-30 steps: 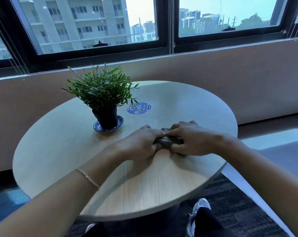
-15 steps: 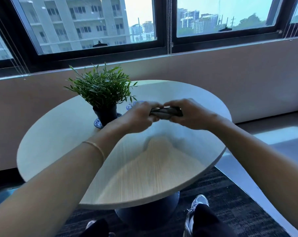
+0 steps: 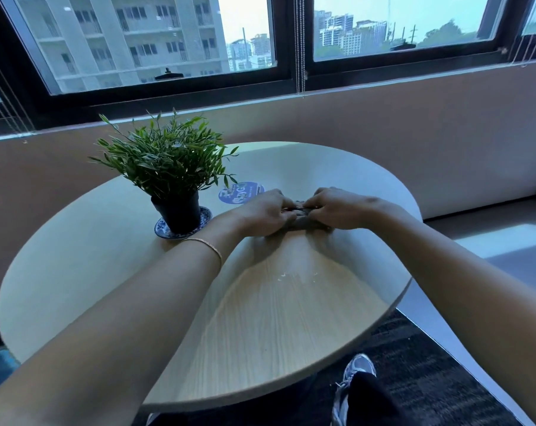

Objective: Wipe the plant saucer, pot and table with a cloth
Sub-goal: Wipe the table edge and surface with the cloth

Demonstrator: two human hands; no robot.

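Note:
A round light-wood table (image 3: pixel 85 272) fills the middle of the view. On its left part stands a black pot (image 3: pixel 178 214) with a bushy green plant, resting on a blue-patterned saucer (image 3: pixel 205 217). A dark grey cloth (image 3: pixel 303 223), bunched small, lies on the table right of the pot. My left hand (image 3: pixel 265 214) and my right hand (image 3: pixel 337 209) both press down on it, fingers curled over it, so most of the cloth is hidden.
A round blue sticker (image 3: pixel 245 189) lies on the table just behind my left hand. Small white specks (image 3: pixel 294 276) mark the tabletop nearer me. Behind the table are a wall and a window. My shoe (image 3: pixel 352 379) shows on the dark carpet below.
Half a second ago both hands held the cloth lifted above the table; now they have brought it back down onto the tabletop, farther from me than a second ago.

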